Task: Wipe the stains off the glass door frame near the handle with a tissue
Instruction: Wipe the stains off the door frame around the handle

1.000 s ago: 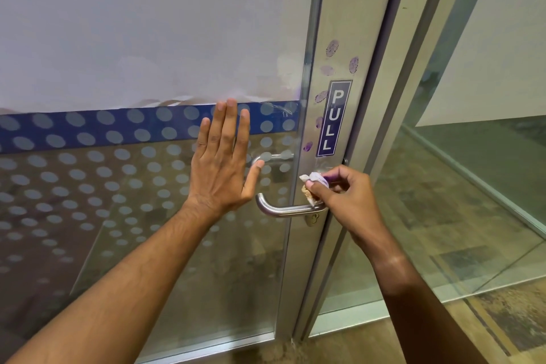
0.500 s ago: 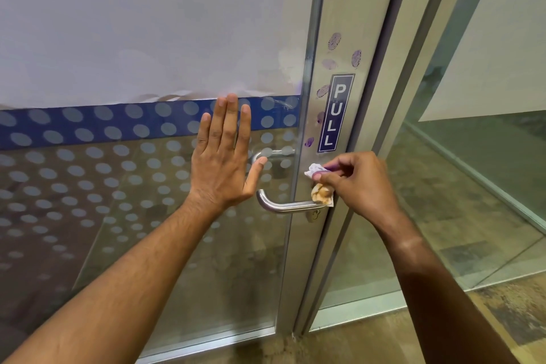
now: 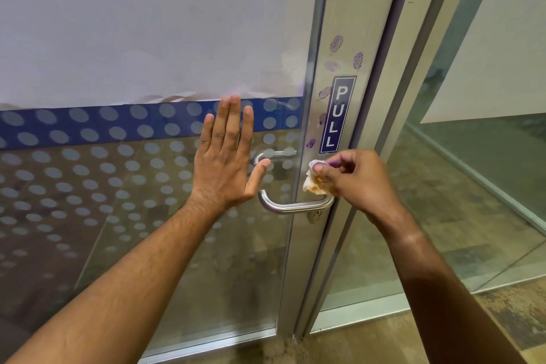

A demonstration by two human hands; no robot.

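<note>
The silver door frame (image 3: 348,18) runs down the middle, with a blue PULL sticker (image 3: 338,115) on it. Several purple fingerprint stains (image 3: 336,44) mark the frame above and left of the sticker. My right hand (image 3: 360,180) pinches a crumpled, brown-and-purple smeared tissue (image 3: 314,183) against the frame, just below the sticker and above the steel lever handle (image 3: 292,205). My left hand (image 3: 227,156) lies flat with straight fingers on the dotted glass pane (image 3: 118,186), left of the handle.
A keyhole (image 3: 315,216) sits under the handle. Right of the frame is a fixed glass panel (image 3: 472,186) with a tiled floor behind it. The door's bottom rail (image 3: 206,343) meets the brown floor.
My right hand and the tissue have moved up the frame from the handle's base toward the PULL sticker. The left hand stays flat on the glass.
</note>
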